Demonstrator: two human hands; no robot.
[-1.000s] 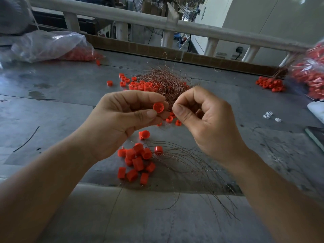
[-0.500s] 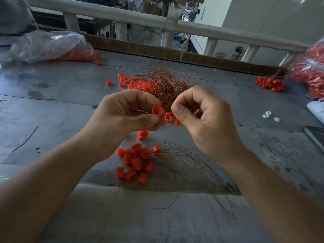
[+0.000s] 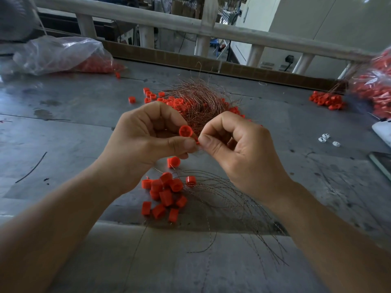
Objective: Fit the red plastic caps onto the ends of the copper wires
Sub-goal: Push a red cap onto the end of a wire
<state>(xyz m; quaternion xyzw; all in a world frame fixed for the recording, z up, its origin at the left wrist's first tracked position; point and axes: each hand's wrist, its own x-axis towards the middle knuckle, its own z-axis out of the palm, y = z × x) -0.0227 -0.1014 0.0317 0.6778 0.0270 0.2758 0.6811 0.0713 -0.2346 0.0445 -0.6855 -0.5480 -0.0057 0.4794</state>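
Observation:
My left hand (image 3: 146, 142) pinches a red cap (image 3: 185, 131) between thumb and fingers, its open end facing me. My right hand (image 3: 239, 153) sits right beside it, thumb and forefinger pinched together at the cap's lower right edge; the wire end between them is too thin to make out. Behind the hands lies a tangled pile of copper wire (image 3: 198, 100) with loose red caps (image 3: 163, 98) around it. Below the hands lies a cluster of capped wires (image 3: 165, 195), their strands fanning out to the right (image 3: 237, 210). One single cap (image 3: 174, 162) lies under my left thumb.
A clear bag of red caps (image 3: 63, 56) lies at the far left, another bag (image 3: 374, 89) at the far right with a small heap of caps (image 3: 326, 100) beside it. Small white parts (image 3: 326, 139) and a dark flat object (image 3: 380, 163) sit at the right. A railing (image 3: 190, 24) borders the table's far side.
My right thumb and forefinger have closed in on the cap, now touching my left thumb. The cap has turned so its open end faces me.

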